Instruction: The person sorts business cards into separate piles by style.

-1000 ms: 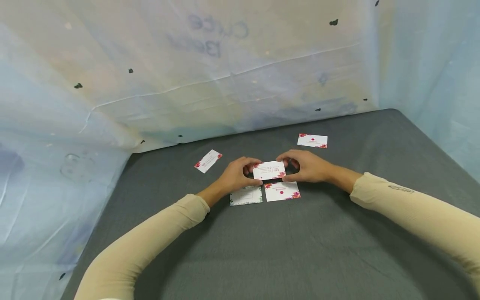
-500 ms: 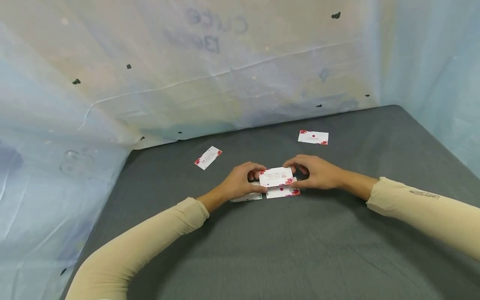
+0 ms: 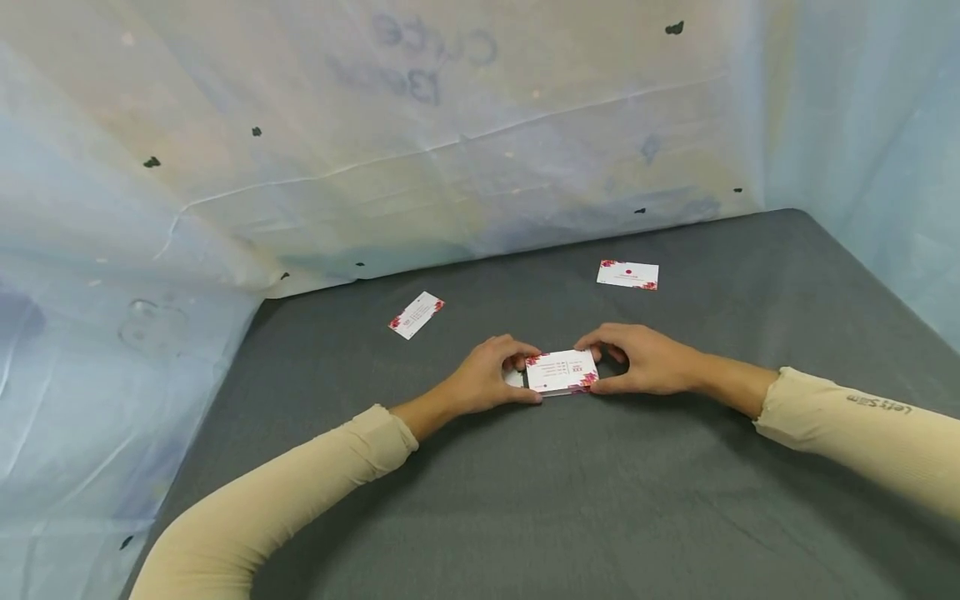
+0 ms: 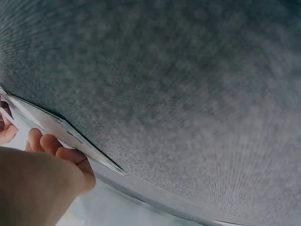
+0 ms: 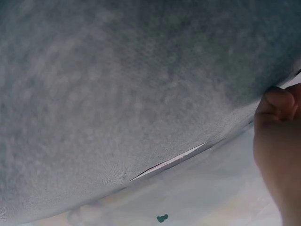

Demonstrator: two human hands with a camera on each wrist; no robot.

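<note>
White rectangular paper cards with red flower corners are the things in hand: in the head view one such held card [image 3: 562, 371] sits at the middle of the dark grey cloth-covered desk [image 3: 570, 508], pinched at its short ends by both hands. The left hand [image 3: 491, 383] curls thumb and fingers round the card's left end; the right hand [image 3: 643, 359] curls round its right end. A pale sliver of another card [image 3: 514, 379] peeks out just behind the left fingers, and the held card lies over something beneath it; how many lie under it I cannot tell. Two more cards lie loose: a tilted card [image 3: 416, 315] well off to the left near the back edge, and a far card [image 3: 627, 274] well apart to the right rear. Pale blue plastic sheeting [image 3: 375, 150] walls the desk at the back and both sides. Wide bare cloth stretches in front of the hands and to the right.

The left wrist view shows grey cloth filling the frame, the thin edge of the held card [image 4: 61, 129] low on the left, and curled fingers [image 4: 56, 146] touching it.

The right wrist view shows blurred cloth, the edge of one card [image 5: 171, 161] seen end-on near the desk's rim, and part of the right hand [image 5: 280, 141] at the frame's right side.
</note>
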